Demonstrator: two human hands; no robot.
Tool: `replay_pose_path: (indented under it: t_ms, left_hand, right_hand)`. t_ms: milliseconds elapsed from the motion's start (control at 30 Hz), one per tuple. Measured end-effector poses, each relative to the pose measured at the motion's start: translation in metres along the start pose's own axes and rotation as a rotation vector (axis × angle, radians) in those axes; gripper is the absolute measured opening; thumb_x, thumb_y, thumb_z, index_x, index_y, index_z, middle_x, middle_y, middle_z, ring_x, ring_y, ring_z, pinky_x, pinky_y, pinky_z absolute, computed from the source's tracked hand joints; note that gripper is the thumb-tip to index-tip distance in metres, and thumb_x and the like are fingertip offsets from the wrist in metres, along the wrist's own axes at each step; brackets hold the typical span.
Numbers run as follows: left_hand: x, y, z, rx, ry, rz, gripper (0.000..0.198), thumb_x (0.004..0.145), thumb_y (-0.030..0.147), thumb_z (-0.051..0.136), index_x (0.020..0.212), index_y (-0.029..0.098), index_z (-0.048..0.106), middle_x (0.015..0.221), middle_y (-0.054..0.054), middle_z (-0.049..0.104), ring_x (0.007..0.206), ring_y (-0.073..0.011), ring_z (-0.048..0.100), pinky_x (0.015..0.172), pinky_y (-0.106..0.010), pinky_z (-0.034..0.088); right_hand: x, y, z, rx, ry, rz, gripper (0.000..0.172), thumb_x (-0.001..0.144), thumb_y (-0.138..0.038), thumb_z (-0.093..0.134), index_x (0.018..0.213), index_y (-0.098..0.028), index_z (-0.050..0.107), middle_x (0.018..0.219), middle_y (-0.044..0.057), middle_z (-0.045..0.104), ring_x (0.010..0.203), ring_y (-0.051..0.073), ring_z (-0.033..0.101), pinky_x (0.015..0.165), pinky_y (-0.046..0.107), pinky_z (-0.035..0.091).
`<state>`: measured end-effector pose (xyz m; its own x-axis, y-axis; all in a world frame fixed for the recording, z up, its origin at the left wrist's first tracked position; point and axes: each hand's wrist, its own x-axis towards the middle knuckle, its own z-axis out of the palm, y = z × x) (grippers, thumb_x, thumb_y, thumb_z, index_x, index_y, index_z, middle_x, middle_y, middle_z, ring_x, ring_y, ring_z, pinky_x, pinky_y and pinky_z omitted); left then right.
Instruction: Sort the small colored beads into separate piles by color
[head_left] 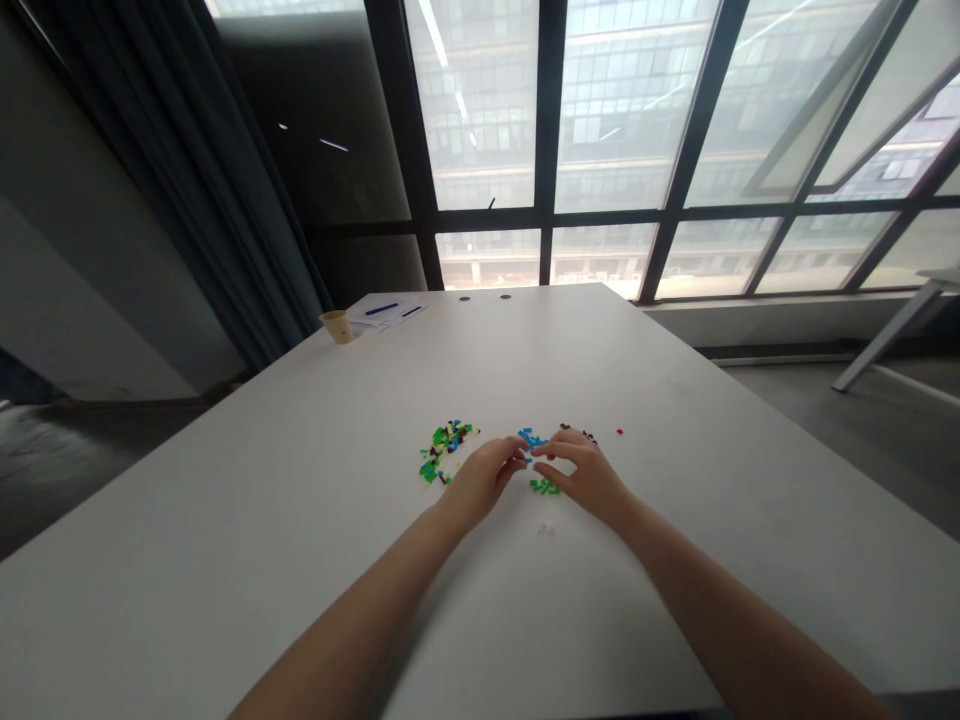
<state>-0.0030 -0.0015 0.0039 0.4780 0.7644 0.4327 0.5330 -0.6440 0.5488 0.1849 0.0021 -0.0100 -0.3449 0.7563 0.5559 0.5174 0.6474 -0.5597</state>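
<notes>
Left forearm and right forearm reaching in bare from the near side of the bench. Left hand and right hand close together mid-bench, fingers half curled, fingertips almost meeting over a loose patch of blue plastic bricks. Grip on both sides neither clenched nor fully released; any pinched brick too small to make out, though probably none. Mixed green, yellow and dark pile just beyond the left hand; small green cluster under the gap between the hands; dark brown bits at the right fingertips; lone red brick farther right. Pale scrap just below the hands. Fingertip pinch best for pieces this tiny, with slow moves against scattering. Wide open bench on both sides, long edges well away; far corner carrying paper cup, papers and blue pen.
</notes>
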Motion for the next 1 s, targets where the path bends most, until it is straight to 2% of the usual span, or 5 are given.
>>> replay_pose_path:
  t_ms: [333, 467, 667, 900, 1000]
  left_hand:
    - [0.0, 0.001, -0.002, 0.092, -0.012, 0.07, 0.011, 0.084, 0.026, 0.044, 0.088, 0.019, 0.052, 0.077, -0.001, 0.06, 0.074, -0.0118, 0.055, 0.072, -0.025, 0.042]
    - [0.001, -0.007, -0.002, 0.316, -0.052, -0.102, 0.019, 0.082, 0.025, 0.047, 0.099, 0.018, 0.051, 0.091, -0.005, 0.06, 0.086, -0.0155, 0.054, 0.08, -0.03, 0.041]
    - [-0.006, -0.022, -0.011, 0.79, -0.205, -0.589, 0.025, 0.08, 0.016, 0.04, 0.101, 0.014, 0.055, 0.11, -0.015, 0.051, 0.104, -0.027, 0.044, 0.077, -0.038, 0.043]
    - [-0.004, -0.029, -0.014, 0.8, -0.347, -0.659, 0.032, 0.08, 0.011, 0.03, 0.097, 0.011, 0.057, 0.102, -0.015, 0.056, 0.095, -0.0256, 0.051, 0.074, -0.035, 0.045]
    - [-0.003, -0.032, -0.014, 0.793, -0.351, -0.658, 0.031, 0.08, 0.01, 0.031, 0.095, 0.011, 0.058, 0.099, -0.014, 0.057, 0.093, -0.0244, 0.052, 0.074, -0.034, 0.045]
  right_hand:
    - [0.0, -0.002, 0.006, 0.01, 0.056, -0.09, 0.008, 0.077, -0.021, 0.057, 0.076, -0.021, 0.065, 0.071, 0.001, 0.06, 0.071, 0.013, 0.054, 0.075, 0.03, 0.041]
    - [0.001, 0.002, 0.0, -0.049, 0.107, -0.073, 0.009, 0.078, -0.022, 0.056, 0.077, -0.021, 0.065, 0.072, 0.001, 0.06, 0.072, 0.014, 0.054, 0.076, 0.03, 0.041]
    - [0.002, 0.004, -0.015, -0.168, 0.232, -0.092, 0.01, 0.079, -0.025, 0.056, 0.076, -0.022, 0.065, 0.07, 0.002, 0.059, 0.072, 0.014, 0.051, 0.071, 0.029, 0.04]
    - [0.003, 0.003, -0.02, -0.265, 0.238, -0.107, 0.012, 0.079, -0.026, 0.055, 0.075, -0.023, 0.066, 0.07, 0.001, 0.058, 0.072, 0.014, 0.05, 0.072, 0.03, 0.037]
    - [0.003, 0.013, -0.018, -0.316, 0.227, -0.032, 0.012, 0.079, -0.025, 0.054, 0.076, -0.022, 0.065, 0.071, 0.002, 0.058, 0.073, 0.015, 0.05, 0.072, 0.03, 0.037]
